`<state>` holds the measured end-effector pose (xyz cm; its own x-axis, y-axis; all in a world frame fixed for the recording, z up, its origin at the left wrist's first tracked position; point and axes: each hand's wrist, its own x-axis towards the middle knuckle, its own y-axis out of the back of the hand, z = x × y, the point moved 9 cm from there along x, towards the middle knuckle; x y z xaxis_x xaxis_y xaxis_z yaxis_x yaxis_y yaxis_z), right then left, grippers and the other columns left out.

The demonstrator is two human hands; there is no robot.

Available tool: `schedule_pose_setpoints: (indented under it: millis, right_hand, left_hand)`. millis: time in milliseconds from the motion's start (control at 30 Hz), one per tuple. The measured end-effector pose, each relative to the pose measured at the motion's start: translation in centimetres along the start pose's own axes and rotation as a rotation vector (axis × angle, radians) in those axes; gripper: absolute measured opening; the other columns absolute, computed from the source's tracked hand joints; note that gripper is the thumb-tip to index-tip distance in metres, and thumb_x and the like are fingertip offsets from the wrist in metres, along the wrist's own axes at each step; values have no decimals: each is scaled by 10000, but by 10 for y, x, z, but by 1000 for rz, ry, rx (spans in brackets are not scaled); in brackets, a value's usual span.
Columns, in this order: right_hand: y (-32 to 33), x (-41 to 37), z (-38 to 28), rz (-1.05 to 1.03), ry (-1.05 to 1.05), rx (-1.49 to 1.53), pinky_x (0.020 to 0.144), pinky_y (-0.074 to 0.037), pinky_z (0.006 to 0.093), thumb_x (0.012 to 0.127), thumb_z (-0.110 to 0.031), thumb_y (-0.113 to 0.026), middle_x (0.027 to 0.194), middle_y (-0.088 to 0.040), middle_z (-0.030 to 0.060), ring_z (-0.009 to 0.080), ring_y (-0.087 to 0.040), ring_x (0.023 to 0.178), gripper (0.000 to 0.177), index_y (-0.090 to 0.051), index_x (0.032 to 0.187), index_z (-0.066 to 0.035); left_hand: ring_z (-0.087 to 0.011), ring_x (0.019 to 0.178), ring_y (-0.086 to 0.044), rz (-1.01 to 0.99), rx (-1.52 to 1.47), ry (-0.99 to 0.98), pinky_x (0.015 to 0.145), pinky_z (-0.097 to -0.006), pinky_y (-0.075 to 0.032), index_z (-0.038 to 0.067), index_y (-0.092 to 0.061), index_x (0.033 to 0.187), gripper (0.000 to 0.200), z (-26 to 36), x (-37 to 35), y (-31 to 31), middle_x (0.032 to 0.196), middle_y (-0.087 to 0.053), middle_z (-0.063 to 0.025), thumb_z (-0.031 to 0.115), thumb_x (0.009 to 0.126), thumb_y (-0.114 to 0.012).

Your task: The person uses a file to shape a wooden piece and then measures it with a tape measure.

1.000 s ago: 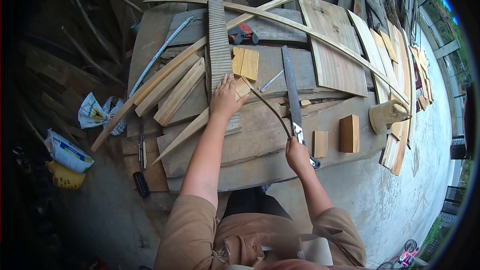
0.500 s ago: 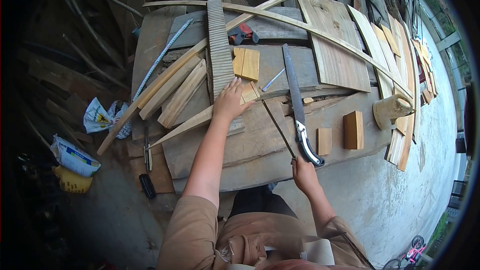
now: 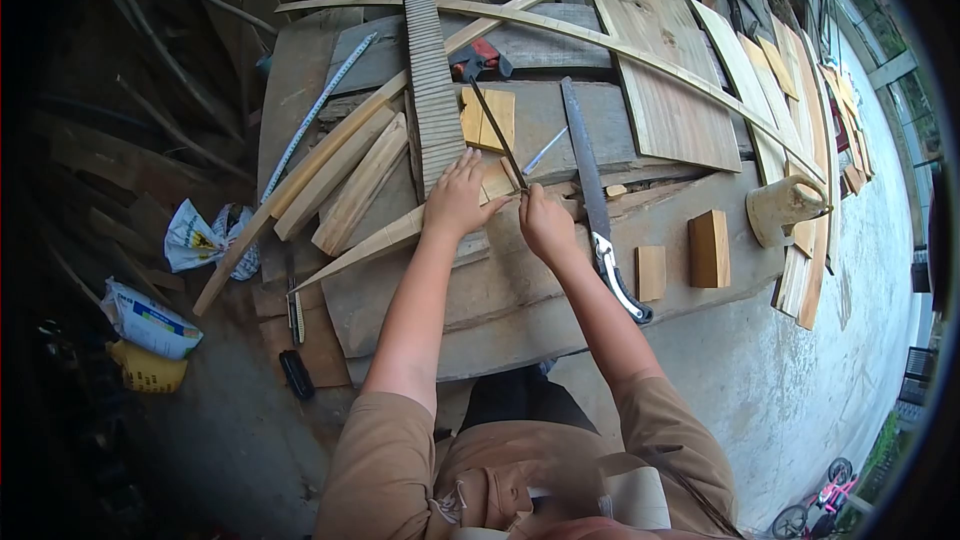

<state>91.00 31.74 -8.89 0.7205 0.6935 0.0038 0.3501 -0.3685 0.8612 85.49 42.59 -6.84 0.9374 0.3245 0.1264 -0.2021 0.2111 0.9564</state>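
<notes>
My left hand (image 3: 456, 198) grips a long tapered wood strip (image 3: 385, 238) across its wide end, thumb apart from the fingers. Its fingertips reach the grooved wooden slat (image 3: 432, 90) lying under the strip. My right hand (image 3: 548, 225) is closed round the near end of a thin dark metal bar (image 3: 497, 130), file-like in shape. The bar slants up and left past the strip's wide end, over a yellowish wood block (image 3: 488, 120). Close by on the right lie a blue-and-white pen (image 3: 545, 149) and a handsaw (image 3: 592, 175).
Small wood blocks (image 3: 709, 249) and a beige container (image 3: 782, 212) stand on the right of the plank bench (image 3: 450, 340). A red-and-black tool (image 3: 480, 59), long battens (image 3: 650, 60) and a wide board (image 3: 668, 80) lie farther back. A measuring tape (image 3: 318, 115) and cutter (image 3: 294, 310) lie left.
My right hand has moved up and left from the bench's front edge to beside my left hand, carrying the bar across the strip's end. My left hand stays on the strip.
</notes>
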Motion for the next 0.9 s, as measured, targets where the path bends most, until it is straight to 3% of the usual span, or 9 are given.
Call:
schedule_pose_setpoints:
  millis: [633,900]
  right_hand:
    - [-5,-12,-8,-132,-53,-78,530,-472,448,780,-110,-400,636,-583,220,362,-589,577,124,-471,795,-10]
    - [22,-95,14,-234,-85,-124,523,-473,439,781,-107,-414,631,-581,222,364,-589,576,130,-474,759,5]
  left_hand:
    - [-233,1220,-324,-16,-8,20,996,-348,-267,-10,-454,1138,680,-3,1,-3,1265,-402,-151,524,726,-539]
    - [-239,1210,-337,34,-11,-12,986,-359,-287,-3,-472,1115,639,-3,1,-2,1251,-417,-152,490,719,-568]
